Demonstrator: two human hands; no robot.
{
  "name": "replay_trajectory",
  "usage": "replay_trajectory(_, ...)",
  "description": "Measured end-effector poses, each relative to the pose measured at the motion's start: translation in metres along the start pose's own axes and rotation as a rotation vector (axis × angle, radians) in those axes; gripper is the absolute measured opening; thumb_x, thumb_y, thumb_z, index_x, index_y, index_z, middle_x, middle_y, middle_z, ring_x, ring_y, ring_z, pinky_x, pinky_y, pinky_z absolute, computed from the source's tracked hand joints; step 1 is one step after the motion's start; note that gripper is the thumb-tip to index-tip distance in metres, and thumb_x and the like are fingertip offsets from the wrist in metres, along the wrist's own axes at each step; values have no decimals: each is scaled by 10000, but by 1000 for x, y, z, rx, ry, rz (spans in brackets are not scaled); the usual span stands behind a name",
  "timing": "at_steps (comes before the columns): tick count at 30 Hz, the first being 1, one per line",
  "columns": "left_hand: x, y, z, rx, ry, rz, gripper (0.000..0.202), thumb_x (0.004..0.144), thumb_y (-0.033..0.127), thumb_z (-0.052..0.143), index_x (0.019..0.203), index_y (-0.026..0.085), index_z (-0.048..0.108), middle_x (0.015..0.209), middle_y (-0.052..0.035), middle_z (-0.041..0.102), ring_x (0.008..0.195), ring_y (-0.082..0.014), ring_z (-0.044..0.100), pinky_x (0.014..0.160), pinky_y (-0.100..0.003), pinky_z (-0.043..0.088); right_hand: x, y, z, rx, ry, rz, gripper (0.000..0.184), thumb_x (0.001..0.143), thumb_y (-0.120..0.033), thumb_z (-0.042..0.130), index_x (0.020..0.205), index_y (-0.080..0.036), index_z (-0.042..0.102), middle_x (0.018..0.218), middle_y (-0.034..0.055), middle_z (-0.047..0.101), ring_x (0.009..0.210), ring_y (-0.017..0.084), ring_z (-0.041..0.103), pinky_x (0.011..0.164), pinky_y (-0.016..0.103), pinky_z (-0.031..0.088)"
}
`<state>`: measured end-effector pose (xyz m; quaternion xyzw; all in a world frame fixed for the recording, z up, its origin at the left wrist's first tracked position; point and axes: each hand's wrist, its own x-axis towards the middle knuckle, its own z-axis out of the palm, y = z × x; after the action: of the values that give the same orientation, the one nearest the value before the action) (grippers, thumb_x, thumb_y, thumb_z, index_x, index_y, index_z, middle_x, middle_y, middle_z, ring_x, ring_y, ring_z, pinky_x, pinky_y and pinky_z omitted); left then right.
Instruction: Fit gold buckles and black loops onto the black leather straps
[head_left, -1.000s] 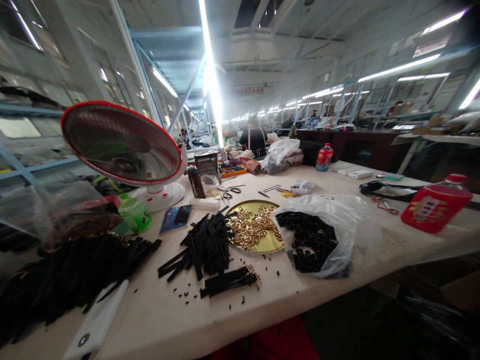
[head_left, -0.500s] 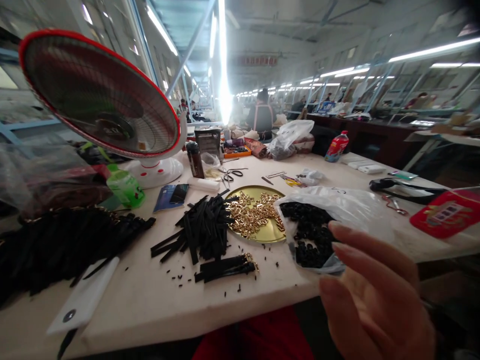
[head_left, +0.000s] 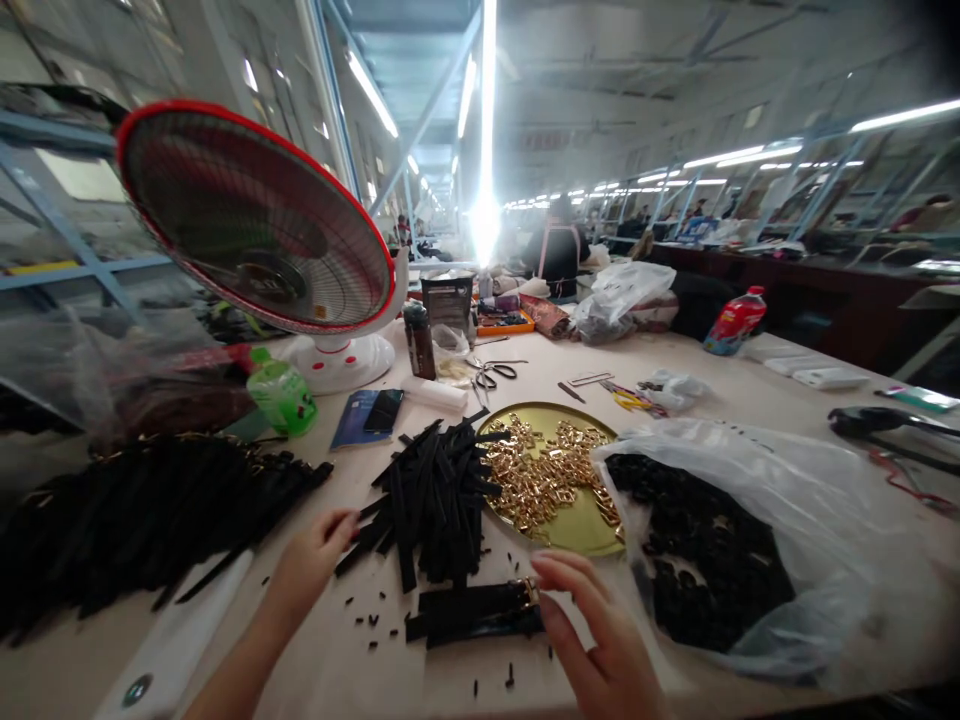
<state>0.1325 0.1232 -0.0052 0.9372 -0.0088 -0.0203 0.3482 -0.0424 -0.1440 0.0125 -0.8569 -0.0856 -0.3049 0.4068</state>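
My left hand (head_left: 313,560) is at the left edge of a pile of black strips (head_left: 439,490), thumb and fingers drawn together. Whatever they hold, if anything, is hidden. My right hand (head_left: 596,635) is open, thumb apart from curved fingers, beside the gold buckle end (head_left: 531,591) of a few black straps (head_left: 469,612) lying at the front. Whether it touches them I cannot tell. Behind lies a round gold tray (head_left: 577,530) with a heap of gold buckles (head_left: 536,475). To the right, a clear plastic bag (head_left: 817,490) gapes open over small black pieces (head_left: 709,560).
A red-rimmed fan (head_left: 259,220) stands at the back left, near a green bottle (head_left: 281,390). More black straps (head_left: 150,520) are heaped left. Scissors (head_left: 495,372), yellow-handled pliers (head_left: 630,397) and a red bottle (head_left: 735,320) lie or stand farther back. Tiny black bits dot the front.
My right hand has gone from beside the bag down-left to the buckled straps. My left hand has come into view by the strip pile. The bag's mouth looks wider and nearer; the view has shifted.
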Motion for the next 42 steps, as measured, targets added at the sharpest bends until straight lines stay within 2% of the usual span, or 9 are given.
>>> replay_trajectory(7, 52, 16, 47, 61, 11, -5, 396, 693, 251, 578, 1067, 127, 533, 840, -76, 654, 879, -271, 607, 751, -332, 427, -28, 42, 21, 33, -82, 26, 299, 812, -122, 446, 1078, -221, 539, 1007, 98, 618, 845, 165, 627, 741, 224, 515)
replay_trajectory(13, 33, 34, 32, -67, 18, 62, 324, 752, 311, 430, 1005, 142, 540, 1008, -102, 606, 996, -266, 540, 870, -346, 392, -44, 75, -9, -13, -80, 404, 225, 823, -256, 475, 1003, -203, 600, 959, 94, 643, 823, 198, 627, 726, 279, 512)
replay_trajectory(18, -13, 70, 41, -566, -241, 6, 249, 690, 423, 579, 801, 204, 539, 698, 41, 595, 631, -133, 581, 560, -212, 446, -24, 53, 21, 376, -183, 682, 343, 815, -411, 489, 1049, -173, 564, 927, 95, 651, 824, 202, 611, 709, 295, 479)
replay_trajectory(21, -35, 82, 48, -834, -306, -154, 247, 658, 384, 643, 763, 198, 518, 648, 69, 568, 556, -96, 556, 529, -195, 435, -13, 40, 41, 640, -283, 764, 339, 812, -478, 470, 885, -163, 572, 670, 30, 624, 557, 127, 547, 513, 227, 411)
replay_trajectory(27, -61, 61, 43, -845, -577, -349, 265, 595, 340, 709, 731, 192, 537, 653, 21, 656, 622, -142, 613, 524, -194, 424, -15, 51, 34, 850, -32, 1054, 362, 709, -510, 596, 740, -172, 470, 470, -72, 464, 397, 52, 351, 407, 175, 250)
replay_trajectory(31, -60, 40, 41, -851, -629, -434, 358, 629, 448, 667, 873, 196, 595, 778, -39, 704, 609, -150, 617, 509, -210, 416, -15, 62, 22, 841, 108, 1041, 354, 729, -509, 575, 759, -175, 464, 428, -100, 392, 383, 45, 282, 397, 175, 200)
replay_trajectory(34, -56, 38, 41, -681, -771, -275, 331, 655, 443, 646, 881, 201, 637, 750, -19, 702, 586, -144, 608, 512, -209, 404, -11, 65, 15, 761, 77, 994, 341, 731, -493, 580, 735, -170, 472, 416, -99, 389, 380, 48, 281, 398, 182, 196)
replay_trajectory(39, -70, 75, 55, -525, -1128, -26, 248, 708, 375, 607, 883, 204, 645, 726, -2, 689, 570, -132, 591, 518, -201, 401, -6, 57, 15, 712, -61, 962, 331, 739, -474, 574, 671, -177, 444, 416, -95, 388, 377, 50, 286, 394, 185, 195)
replay_trajectory(42, -83, 99, 73, -728, -1219, -166, 366, 734, 490, 540, 902, 173, 618, 619, 14, 613, 450, -88, 502, 452, -189, 361, -3, 51, 18, 710, -163, 909, 312, 766, -469, 538, 690, -176, 461, 454, -81, 407, 400, 60, 323, 409, 189, 241)
